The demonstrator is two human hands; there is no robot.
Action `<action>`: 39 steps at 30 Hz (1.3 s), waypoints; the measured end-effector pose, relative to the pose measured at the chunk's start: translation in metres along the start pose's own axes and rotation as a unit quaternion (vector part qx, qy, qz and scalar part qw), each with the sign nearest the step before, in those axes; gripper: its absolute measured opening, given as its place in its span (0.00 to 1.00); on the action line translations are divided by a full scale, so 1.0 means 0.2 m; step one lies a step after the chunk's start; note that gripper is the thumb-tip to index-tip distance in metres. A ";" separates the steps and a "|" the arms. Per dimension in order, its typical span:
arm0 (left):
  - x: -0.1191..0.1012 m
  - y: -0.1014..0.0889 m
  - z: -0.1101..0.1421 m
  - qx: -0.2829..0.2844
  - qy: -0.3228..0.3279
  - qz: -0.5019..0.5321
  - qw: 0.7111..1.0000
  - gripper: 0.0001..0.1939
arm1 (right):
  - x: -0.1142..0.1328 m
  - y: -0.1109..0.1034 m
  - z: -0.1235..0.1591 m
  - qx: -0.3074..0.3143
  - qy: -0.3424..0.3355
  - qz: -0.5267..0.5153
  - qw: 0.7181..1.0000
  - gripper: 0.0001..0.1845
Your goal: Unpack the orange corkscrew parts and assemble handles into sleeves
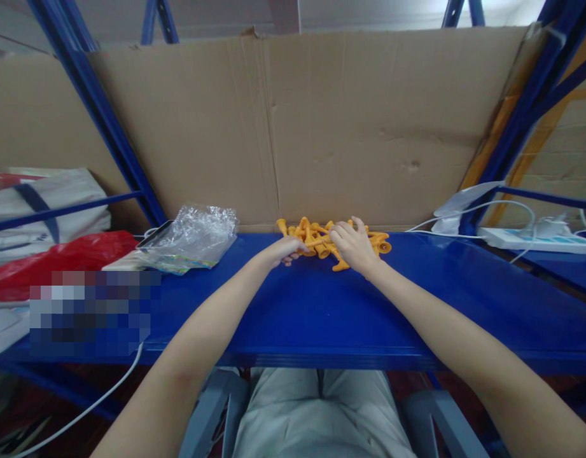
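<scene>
A heap of orange plastic pieces (321,250) with slim stems and flared, cup-like ends lies at the back of the blue tabletop, against the cardboard. My left hand (287,250) is at the heap's left side, its fingers curled around the end of one orange piece. Over the right half of the heap, my right hand (354,247) has its fingers bent down onto an orange piece, with one finger raised. My fingers partly hide the pieces, and their exact kind is too small to tell.
Cardboard (369,127) walls off the back. To the left are a clear plastic bag (192,235), a red bag (63,261) and a blurred patch. A power strip (536,239) with white cables lies at the right. Blue posts (116,127) frame the blue table (321,318).
</scene>
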State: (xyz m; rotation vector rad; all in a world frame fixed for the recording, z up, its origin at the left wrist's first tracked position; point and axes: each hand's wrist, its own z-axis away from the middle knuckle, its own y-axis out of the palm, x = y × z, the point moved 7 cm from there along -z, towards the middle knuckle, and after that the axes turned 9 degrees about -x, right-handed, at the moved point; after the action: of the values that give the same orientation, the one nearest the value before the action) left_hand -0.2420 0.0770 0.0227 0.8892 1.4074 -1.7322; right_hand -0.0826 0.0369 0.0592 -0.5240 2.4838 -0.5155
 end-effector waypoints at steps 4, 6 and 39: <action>0.01 -0.08 -0.02 -0.051 0.014 -0.020 0.998 0.19 | -0.12 0.00 0.03 -0.004 0.067 0.012 0.998 0.17; 0.01 -0.15 -0.04 -0.097 0.050 -0.042 0.993 0.26 | -0.18 -0.01 0.05 -0.005 0.097 0.017 0.995 0.16; 0.10 -0.32 -0.11 -0.214 0.079 -0.528 0.818 0.24 | -0.14 0.05 0.07 0.021 0.113 -0.035 0.993 0.15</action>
State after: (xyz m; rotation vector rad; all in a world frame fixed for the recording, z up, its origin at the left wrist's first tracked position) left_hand -0.3051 0.1055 0.0326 -0.0962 2.5657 -1.9097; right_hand -0.0555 0.0550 0.0562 -0.5663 2.6699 -0.6871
